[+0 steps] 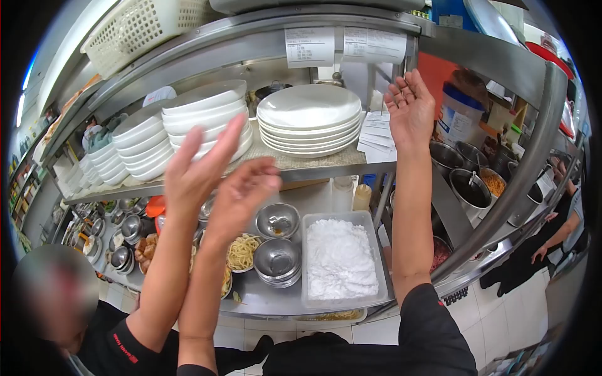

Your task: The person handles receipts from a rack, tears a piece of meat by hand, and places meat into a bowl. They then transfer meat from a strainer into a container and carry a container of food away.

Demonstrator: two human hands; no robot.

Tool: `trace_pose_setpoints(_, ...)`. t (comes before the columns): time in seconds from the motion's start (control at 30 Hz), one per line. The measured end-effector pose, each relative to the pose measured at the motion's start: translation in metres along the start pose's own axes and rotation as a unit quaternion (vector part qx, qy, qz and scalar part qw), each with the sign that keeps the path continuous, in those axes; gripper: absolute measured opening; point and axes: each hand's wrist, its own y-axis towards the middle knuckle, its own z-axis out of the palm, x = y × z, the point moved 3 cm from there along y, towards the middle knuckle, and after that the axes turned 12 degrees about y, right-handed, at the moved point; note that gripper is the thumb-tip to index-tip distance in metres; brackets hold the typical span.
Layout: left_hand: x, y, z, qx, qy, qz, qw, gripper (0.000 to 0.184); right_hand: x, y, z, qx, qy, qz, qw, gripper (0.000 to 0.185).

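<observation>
My left hand (241, 197) is raised over the steel counter, its fingers loosely bent and apart, with nothing visible in it. It is in front of the stacked white plates (308, 119), and just beside it is a co-worker's blurred hand (204, 153). My right hand (411, 106) is lifted at the shelf's right side, palm showing and fingers slightly curled, with nothing seen in it. Nearest to it are paper slips (378, 135) and the hanging order tickets (374, 45). Below, between my forearms, stands a clear tub of white powder (342, 260).
Stacked white bowls (141, 141) line the shelf (295, 170) to the left. Metal bowls (278, 260) and noodles (243, 252) sit on the lower counter. A slanted steel rail (495, 207) and pots (470, 188) are at right. A co-worker (106, 335) stands close at left.
</observation>
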Motion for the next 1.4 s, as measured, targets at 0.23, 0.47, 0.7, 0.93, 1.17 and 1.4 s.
trace_pose_setpoints(0.23,0.029,-0.087,0.096,0.176,-0.141,-0.063,0.972,0.025,0.02,-0.031,-0.028,-0.05,0.003,-0.084,0.995,0.019)
trace_pose_setpoints(0.47,0.051,-0.144,0.082,0.245,-0.027,-0.149,0.958,0.014,0.008,-0.024,-0.04,-0.038,-0.023,-0.045,0.998,0.019)
trace_pose_setpoints(0.7,0.07,-0.181,0.081,0.188,-0.089,-0.172,0.963,0.015,-0.009,-0.019,-0.033,-0.026,-0.002,-0.012,1.0,0.018)
trace_pose_setpoints(0.93,0.076,-0.195,0.094,0.176,-0.099,-0.187,0.961,0.015,-0.014,-0.014,-0.037,-0.019,0.009,-0.01,1.0,0.022)
trace_pose_setpoints(1.17,0.073,-0.197,0.102,0.182,-0.082,-0.175,0.964,0.016,-0.012,-0.008,-0.039,0.01,0.002,-0.007,1.0,0.024)
trace_pose_setpoints(1.4,0.071,-0.193,0.109,0.19,-0.071,-0.167,0.965,0.017,-0.012,0.004,-0.035,0.048,-0.004,-0.008,0.999,0.028)
